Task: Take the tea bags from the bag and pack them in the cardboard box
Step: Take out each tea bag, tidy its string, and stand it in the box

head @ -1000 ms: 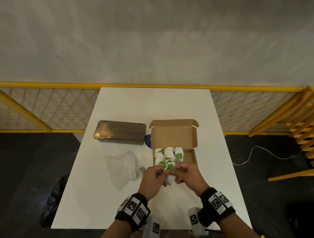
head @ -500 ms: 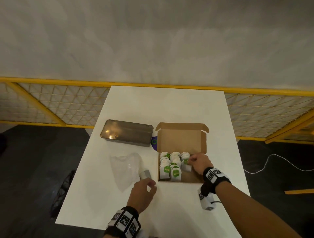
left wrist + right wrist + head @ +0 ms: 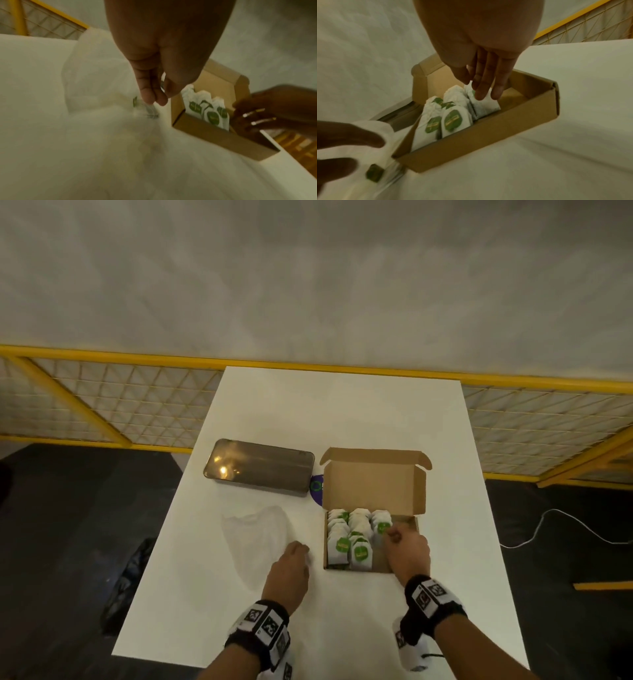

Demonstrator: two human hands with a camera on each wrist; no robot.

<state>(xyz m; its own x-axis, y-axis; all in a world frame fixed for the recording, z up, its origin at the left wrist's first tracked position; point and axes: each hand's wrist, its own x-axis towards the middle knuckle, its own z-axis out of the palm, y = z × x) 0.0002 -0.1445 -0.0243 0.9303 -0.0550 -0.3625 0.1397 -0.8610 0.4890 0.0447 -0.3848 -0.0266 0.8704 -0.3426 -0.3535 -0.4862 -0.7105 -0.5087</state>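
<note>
**Q:** How are the hands shown?

**A:** The right hand (image 3: pixel 407 549), right of centre in the head view, is shown with its fingers (image 3: pixel 481 92) nearly straight. Their tips are laid on the top of the right row's front tea bag (image 3: pixel 485 106), and nothing is clasped. The left hand (image 3: pixel 287 573) is placed at the mouth of the bag (image 3: pixel 260 532), with thumb and fingertips drawn close over a loose tea bag (image 3: pixel 147 109). Whether anything is held cannot be told, because the view is blurred.

**Q:** Where are the tea bags?

**A:** Most are stood in rows (image 3: pixel 349 539) in the left part of the box (image 3: pixel 375 481), centre right of the head view. Bare floor is left along the right side of the box. At least one is seen inside the bag, at the lower left of the right wrist view.

**Q:** What may go wrong?

**A:** The film may be pinched together with the loose tea bag, so that the bag is dragged along. The tilted right row may be toppled into the gap if it is released before more are packed.
</note>
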